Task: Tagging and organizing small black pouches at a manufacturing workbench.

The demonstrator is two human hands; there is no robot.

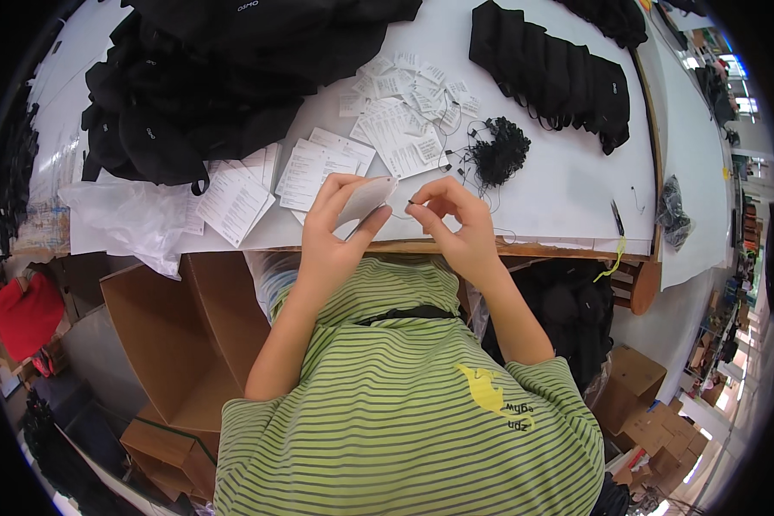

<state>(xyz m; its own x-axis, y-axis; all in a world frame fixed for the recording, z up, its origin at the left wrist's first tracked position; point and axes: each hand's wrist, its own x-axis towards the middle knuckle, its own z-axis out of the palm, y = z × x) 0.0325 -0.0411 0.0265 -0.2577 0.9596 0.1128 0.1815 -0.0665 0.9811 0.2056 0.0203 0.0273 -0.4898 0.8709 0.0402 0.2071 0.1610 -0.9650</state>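
Note:
My left hand [334, 236] is closed on a white hang tag [365, 201], held tilted with a small hole near its upper corner. To its right, my right hand [463, 230] pinches the small black end of a thin string [412, 203] between thumb and fingers. Both hands are just above the table's near edge. Beyond my right hand lies a tangled heap of black tag strings [499, 153]. Printed white cards [322, 168] lie spread beyond my left hand, and small white labels [417, 90] are heaped farther back.
A big pile of black fabric bags [206, 77] covers the table's far left. Folded black bags [550, 73] stand in a row at far right. A clear plastic bag [129, 215] hangs over the left edge. Thread snips [617, 217] with yellow cord lie right. Below stands an open cardboard box [150, 331].

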